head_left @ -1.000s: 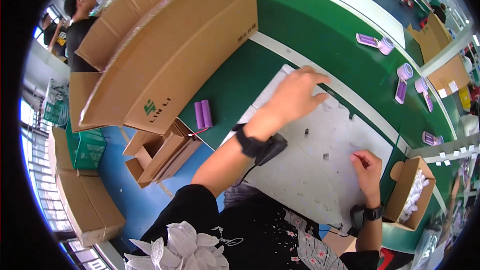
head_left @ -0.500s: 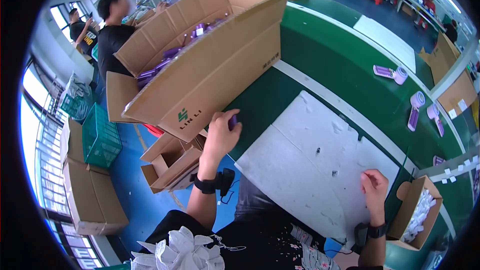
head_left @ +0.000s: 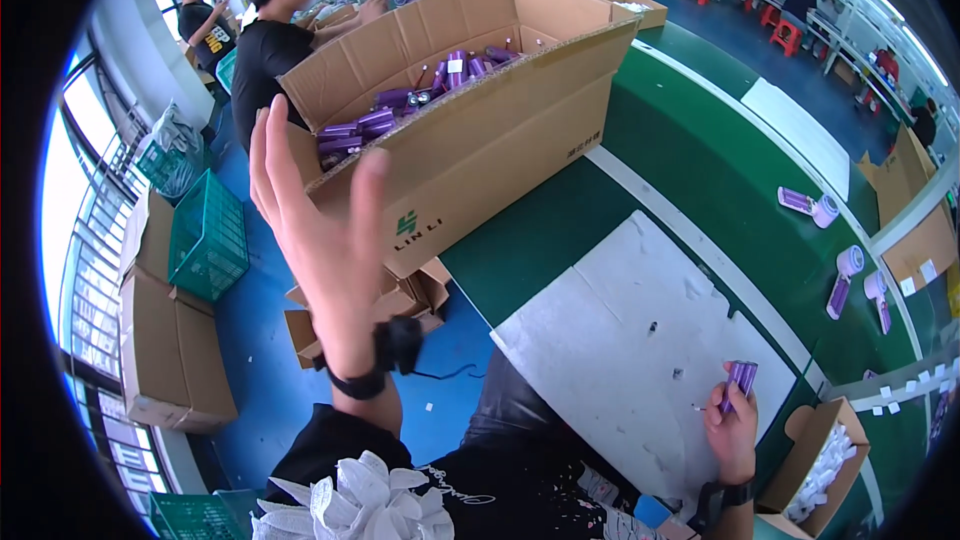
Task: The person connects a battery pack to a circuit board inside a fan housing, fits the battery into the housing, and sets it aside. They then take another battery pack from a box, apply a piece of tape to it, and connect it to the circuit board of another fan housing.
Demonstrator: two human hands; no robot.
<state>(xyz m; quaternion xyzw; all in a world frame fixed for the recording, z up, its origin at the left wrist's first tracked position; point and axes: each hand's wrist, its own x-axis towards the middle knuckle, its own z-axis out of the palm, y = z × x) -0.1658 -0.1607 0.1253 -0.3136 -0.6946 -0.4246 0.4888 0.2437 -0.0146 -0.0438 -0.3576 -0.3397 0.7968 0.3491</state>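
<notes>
Purple battery pack, one, upright in the right hand, above the near right part of the pale board; that hand's fingers are closed round it. Left hand, one, raised in front of the large carton, fingers spread wide, holding nothing that shows. Progress, as judged: one pack taken up, and a sizeable stock left in the carton. Carton, one, flaps open, with loose purple packs inside, heaped and overlapping, so no sure count. Board, one, on the green table. Purple gadgets with round heads, three plainly seen on the green belt; whether more lie behind the post, cannot tell. Small box, one, at right, with white pieces, too many and too small to count.
</notes>
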